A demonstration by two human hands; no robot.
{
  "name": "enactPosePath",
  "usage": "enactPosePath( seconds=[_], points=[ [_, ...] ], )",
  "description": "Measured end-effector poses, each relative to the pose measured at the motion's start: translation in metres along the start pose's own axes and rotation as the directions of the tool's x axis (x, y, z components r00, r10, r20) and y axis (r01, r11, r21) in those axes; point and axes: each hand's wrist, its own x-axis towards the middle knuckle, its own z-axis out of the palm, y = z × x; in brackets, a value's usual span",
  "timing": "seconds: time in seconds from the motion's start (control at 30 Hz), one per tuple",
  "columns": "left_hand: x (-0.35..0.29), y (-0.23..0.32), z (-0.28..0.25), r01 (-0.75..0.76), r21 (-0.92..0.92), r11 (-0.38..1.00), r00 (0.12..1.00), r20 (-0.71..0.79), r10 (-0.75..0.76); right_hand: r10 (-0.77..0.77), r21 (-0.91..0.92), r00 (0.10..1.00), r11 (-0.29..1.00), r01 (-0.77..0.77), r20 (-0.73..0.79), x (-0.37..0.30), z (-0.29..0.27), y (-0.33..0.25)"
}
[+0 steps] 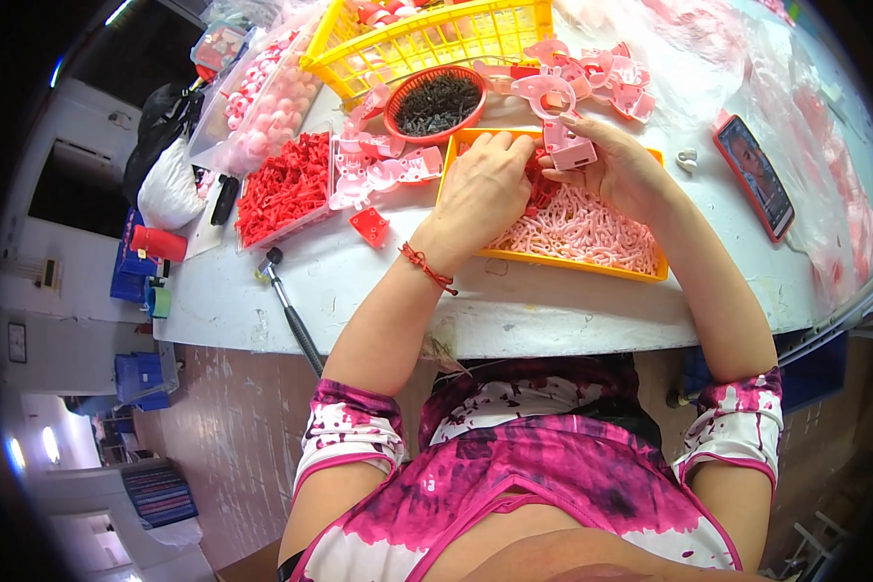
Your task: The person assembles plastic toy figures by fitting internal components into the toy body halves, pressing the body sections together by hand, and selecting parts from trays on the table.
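Observation:
My right hand (626,170) holds a pink plastic part (569,147) with a ring-shaped end, fingers and thumb closed round its boxy lower section. My left hand (490,184) reaches into the yellow tray (572,264), its fingers curled down beside small red plastic pieces (536,189). The fingertips are partly hidden, and what they grip cannot be made out. Thin pale pink curly pieces (582,231) fill the near part of this tray. Behind it stands a red round basket (395,124) of small black pieces (438,104).
A clear box of red pieces (283,189), pink parts (378,170) and a loose red piece (370,227) lie left. A black-handled hammer-like tool (296,315) crosses the table edge. A yellow basket (427,44) stands behind; a phone (755,179) and plastic bags (824,165) lie right.

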Motion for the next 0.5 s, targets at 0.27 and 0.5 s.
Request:
enactPosePath(
  seconds=[0.27,0.5],
  points=[
    [0.0006,0.0009,-0.0008,0.013,0.010,1.000,1.000,0.015,-0.013,0.001,-0.005,1.000,1.000,-0.001,-0.017,0.0008,-0.0005,0.0005],
    [0.0004,0.0008,-0.0007,0.005,0.016,1.000,1.000,0.014,-0.005,0.002,-0.008,1.000,1.000,-0.003,-0.014,0.0007,-0.0010,0.0006]
  ],
)
